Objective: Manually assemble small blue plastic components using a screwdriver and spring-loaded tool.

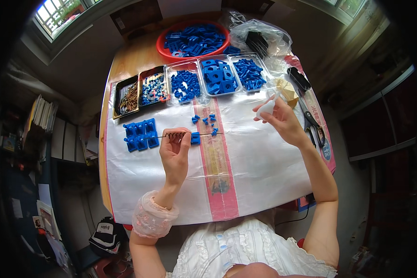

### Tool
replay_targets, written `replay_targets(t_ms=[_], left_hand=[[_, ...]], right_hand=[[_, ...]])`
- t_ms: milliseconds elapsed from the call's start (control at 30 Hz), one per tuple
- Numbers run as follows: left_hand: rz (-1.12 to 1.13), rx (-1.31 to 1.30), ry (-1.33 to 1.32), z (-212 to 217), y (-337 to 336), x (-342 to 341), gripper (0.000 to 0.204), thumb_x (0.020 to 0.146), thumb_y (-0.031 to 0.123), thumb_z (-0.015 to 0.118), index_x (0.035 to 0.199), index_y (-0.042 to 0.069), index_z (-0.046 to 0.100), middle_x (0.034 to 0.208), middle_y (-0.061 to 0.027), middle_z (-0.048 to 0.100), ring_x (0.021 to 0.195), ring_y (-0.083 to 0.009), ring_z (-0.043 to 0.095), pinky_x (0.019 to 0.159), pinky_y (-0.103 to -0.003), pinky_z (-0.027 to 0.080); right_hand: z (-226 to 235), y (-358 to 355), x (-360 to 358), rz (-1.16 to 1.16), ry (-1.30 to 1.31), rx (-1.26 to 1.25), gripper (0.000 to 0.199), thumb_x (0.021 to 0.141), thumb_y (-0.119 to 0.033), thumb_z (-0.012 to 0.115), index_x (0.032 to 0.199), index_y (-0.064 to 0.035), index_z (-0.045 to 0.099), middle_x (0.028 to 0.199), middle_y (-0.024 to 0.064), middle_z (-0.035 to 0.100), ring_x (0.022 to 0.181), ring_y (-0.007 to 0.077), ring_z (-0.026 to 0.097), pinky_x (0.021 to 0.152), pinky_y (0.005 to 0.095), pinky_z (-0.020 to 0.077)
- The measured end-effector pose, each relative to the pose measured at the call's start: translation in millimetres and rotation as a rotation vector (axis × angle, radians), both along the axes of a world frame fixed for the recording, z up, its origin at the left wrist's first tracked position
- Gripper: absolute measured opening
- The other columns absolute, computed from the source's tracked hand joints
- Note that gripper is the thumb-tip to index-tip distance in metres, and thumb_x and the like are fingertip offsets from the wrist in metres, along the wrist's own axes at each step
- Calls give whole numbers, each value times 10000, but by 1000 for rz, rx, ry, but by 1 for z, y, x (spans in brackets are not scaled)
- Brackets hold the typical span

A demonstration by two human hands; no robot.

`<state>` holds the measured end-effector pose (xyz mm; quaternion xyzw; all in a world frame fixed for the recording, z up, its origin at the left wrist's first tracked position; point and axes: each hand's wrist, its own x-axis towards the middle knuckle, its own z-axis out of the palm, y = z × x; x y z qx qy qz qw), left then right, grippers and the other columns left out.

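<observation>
My left hand (pixel 175 150) pinches a thin dark wire spring (pixel 173 135) with a coiled middle and long straight ends, held level above the table. Raised at the right, my right hand (pixel 285 123) grips a small whitish squeeze bottle (pixel 267 109), tilted between thumb and fingers. Left of the spring, a block of blue plastic parts (pixel 141 134) stands in rows with upright pegs. Just beyond my left fingers is a single blue square part (pixel 195 138), partly hidden. Several small blue pegs (pixel 206 121) lie scattered past it.
Across the table's far side runs a row of trays: long screws (pixel 129 98), small nuts (pixel 154 87), blue pegs (pixel 185 85), blue square plates (pixel 219 76) and more pegs (pixel 249 74). Behind them sit a red basin (pixel 160 46) and a plastic bag (pixel 280 37). Black scissors (pixel 312 123) lie right.
</observation>
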<state>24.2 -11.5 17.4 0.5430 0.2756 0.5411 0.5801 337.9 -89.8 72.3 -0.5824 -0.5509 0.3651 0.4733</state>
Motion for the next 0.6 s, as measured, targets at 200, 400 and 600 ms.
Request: replay_targets(t_ms=[200, 400, 600], left_hand=[[64, -26, 31, 0, 4, -1, 105, 1027, 74, 676, 1087, 54, 592, 1007, -21, 666, 853, -63, 570, 784, -223, 475], [78, -41, 36, -4, 8, -2, 112, 1035, 116, 683, 1080, 60, 598, 1014, -31, 675, 815, -70, 565, 752, -227, 479], [51, -31, 28, -8, 8, -1, 94, 1050, 112, 658, 1100, 64, 595, 1045, -34, 672, 819, -66, 549, 759, -227, 467]], right_hand=[[-10, -18, 17, 51, 237, 78, 207, 1010, -227, 728, 1113, -67, 647, 971, 75, 747, 873, 109, 687, 786, 242, 521], [-23, -21, 39, -28, 535, 119, 392, 1015, -442, 685, 1125, -74, 606, 840, 31, 603, 731, 78, 507, 635, 248, 380], [-27, -21, 37, -24, 772, 26, 254, 1045, -363, 672, 1009, -119, 611, 761, -49, 509, 651, 35, 427, 599, 216, 366]])
